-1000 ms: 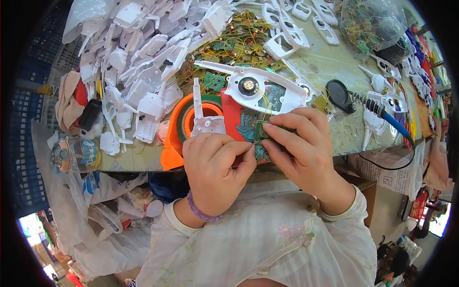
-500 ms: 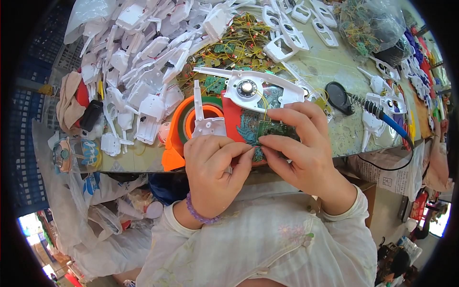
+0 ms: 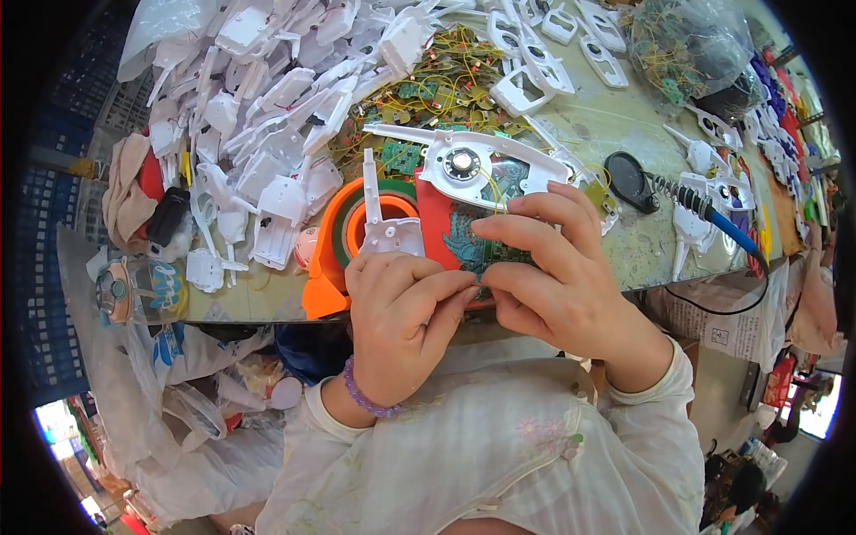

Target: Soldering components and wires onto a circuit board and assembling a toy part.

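My left hand (image 3: 399, 312), a purple bead bracelet at its wrist, is closed in a pinch. Thumb and forefinger of my right hand (image 3: 548, 276) pinch right beside the left fingertips, its other fingers raised. Whatever lies between the fingertips is too small to make out. Under the right fingers a green circuit board (image 3: 506, 254) is partly hidden. Just beyond it lies a white plastic housing (image 3: 450, 174) with a round speaker and yellow wires. A smaller white plastic part (image 3: 392, 234) with an upright stem stands behind the left knuckles; whether the left hand touches it, I cannot tell.
An orange tape dispenser (image 3: 323, 290) sits left of the hands at the table edge. White housings (image 3: 276, 116) heap at the far left, beside a pile of wired circuit boards (image 3: 437, 89). Right of the hands are a black oval piece (image 3: 630, 181) and a blue-handled soldering iron (image 3: 727, 226).
The right hand has shifted slightly left, its upper fingers lifting and spreading. The small circuit board that showed under its forefinger is now more covered. The left hand has barely moved.
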`<state>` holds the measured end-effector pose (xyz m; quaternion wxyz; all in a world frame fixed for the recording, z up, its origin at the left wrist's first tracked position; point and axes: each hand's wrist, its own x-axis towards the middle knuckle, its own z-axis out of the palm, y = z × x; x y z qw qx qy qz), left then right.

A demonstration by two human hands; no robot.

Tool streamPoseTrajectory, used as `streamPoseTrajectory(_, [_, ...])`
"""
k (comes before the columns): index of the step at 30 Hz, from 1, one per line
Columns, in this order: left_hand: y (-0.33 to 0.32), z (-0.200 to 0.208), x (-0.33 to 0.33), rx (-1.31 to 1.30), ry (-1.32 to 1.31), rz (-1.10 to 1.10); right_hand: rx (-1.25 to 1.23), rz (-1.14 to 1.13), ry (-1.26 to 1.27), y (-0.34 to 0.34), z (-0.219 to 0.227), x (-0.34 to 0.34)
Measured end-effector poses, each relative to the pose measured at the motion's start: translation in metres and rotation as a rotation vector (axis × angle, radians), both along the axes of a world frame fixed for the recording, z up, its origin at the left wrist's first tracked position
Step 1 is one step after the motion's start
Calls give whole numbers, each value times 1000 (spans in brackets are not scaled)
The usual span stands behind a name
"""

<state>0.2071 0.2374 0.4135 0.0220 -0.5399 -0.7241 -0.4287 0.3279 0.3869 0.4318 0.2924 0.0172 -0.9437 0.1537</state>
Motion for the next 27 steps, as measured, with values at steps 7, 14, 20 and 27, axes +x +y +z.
streamPoseTrajectory(7, [0, -3, -1, 34, -19, -2, -172, -94, 190, 8, -6, 25])
streamPoseTrajectory(14, [7, -4, 5, 56, 64, 81, -384, -459, 546, 14, -41, 88])
streamPoseTrajectory(20, [12, -4, 8, 53, 98, 115, -948, -659, 866, 36, -58, 124])
streamPoseTrajectory(27, [13, -1, 10, 27, 128, 124, -597, -846, 877, 34, -50, 109])
